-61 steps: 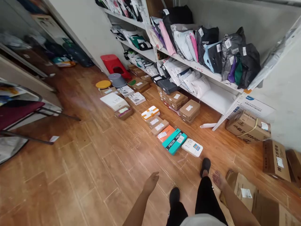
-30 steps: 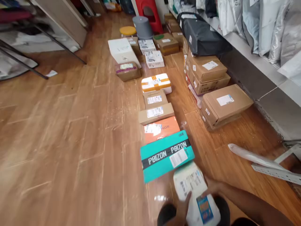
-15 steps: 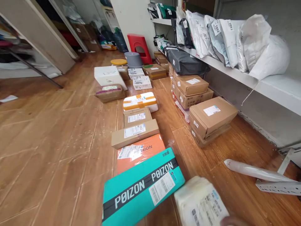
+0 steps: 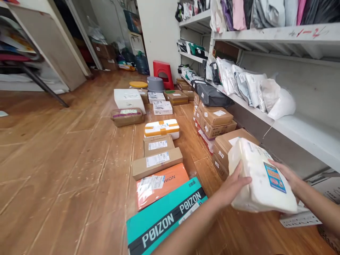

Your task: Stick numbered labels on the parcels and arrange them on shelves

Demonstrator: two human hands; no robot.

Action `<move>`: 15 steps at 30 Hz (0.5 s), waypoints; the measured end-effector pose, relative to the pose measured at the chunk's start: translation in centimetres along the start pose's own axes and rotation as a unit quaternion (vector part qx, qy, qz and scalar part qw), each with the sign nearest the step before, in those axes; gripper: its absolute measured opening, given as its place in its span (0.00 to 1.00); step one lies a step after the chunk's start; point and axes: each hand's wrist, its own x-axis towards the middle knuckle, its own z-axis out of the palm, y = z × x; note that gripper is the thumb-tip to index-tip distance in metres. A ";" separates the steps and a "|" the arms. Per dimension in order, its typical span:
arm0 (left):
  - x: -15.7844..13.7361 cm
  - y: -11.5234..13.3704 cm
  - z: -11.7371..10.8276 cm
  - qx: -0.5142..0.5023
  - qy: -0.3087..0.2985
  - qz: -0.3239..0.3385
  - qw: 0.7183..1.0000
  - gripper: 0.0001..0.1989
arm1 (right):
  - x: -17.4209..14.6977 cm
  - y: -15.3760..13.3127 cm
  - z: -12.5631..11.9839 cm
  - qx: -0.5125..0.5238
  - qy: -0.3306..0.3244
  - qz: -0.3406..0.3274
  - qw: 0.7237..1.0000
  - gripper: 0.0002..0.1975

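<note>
Between my two hands is a white wrapped package [image 4: 256,177] with a bright blue and orange label on its side, held above the floor at the right. My left hand [image 4: 235,184] grips its left side, thumb along the near face. My right hand [image 4: 285,173] presses on its right side, and part of those fingers lies over the top edge. Behind the package, a brown carton [image 4: 223,145] on a stack is partly covered by it. Under my left forearm lies a teal POIZON box [image 4: 164,216], with an orange packet [image 4: 164,182] beyond it.
A row of parcels runs away from me, including a long brown box [image 4: 158,163] and a white box with orange tape [image 4: 162,129]. Metal shelves [image 4: 310,125] with bagged parcels line the right. A red stool [image 4: 163,72] stands at the back.
The white package has risen off the floor beside the teal box and turned, showing its colourful label. Both my hands now hold it. The view has tilted up, showing more shelving.
</note>
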 end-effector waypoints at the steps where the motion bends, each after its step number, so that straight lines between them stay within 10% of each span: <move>1: 0.9 1.0 -0.3 0.069 0.027 0.015 0.997 0.51 | 0.0 -1.1 1.0 0.007 0.010 -0.034 0.999 0.23; 5: 3.4 3.1 -1.6 0.200 0.090 0.063 0.974 0.46 | -0.1 -3.5 3.8 0.028 0.029 -0.107 0.993 0.25; 15: 10.3 2.3 -8.4 0.162 0.059 0.114 0.978 0.36 | 5.0 -8.5 3.5 -0.066 0.052 -0.133 0.988 0.22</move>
